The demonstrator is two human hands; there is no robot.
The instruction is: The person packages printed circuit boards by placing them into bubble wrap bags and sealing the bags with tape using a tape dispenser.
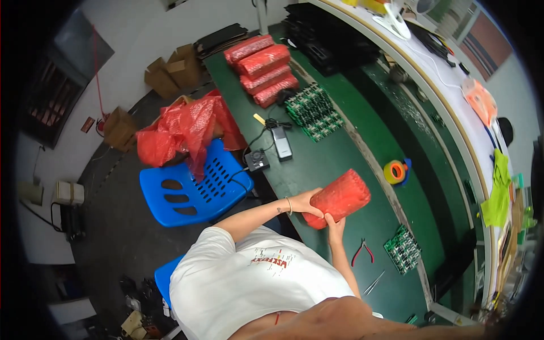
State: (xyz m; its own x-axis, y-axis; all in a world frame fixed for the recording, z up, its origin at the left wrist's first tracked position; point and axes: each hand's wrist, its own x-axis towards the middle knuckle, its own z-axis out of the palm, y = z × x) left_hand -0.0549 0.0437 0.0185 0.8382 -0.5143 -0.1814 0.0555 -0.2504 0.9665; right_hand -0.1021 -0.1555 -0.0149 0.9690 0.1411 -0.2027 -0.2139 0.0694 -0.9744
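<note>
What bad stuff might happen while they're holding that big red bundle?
1. The left hand and right hand hold the red bundle near one end, so its far end might dip or slip.

2. If it fell, it could bump the pliers or the pointy tweezers lying nearby on the table.

3. The piled red rolls could perhaps tumble if something knocked them.

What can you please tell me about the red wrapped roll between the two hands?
The roll is thick, roughly cylindrical and red, wrapped in shiny plastic that looks like bubble wrap; its contents are hidden. It points obliquely, far end toward the picture's upper right. The left hand and right hand hold its near end over the green table; whether it touches the table is unclear.
</note>
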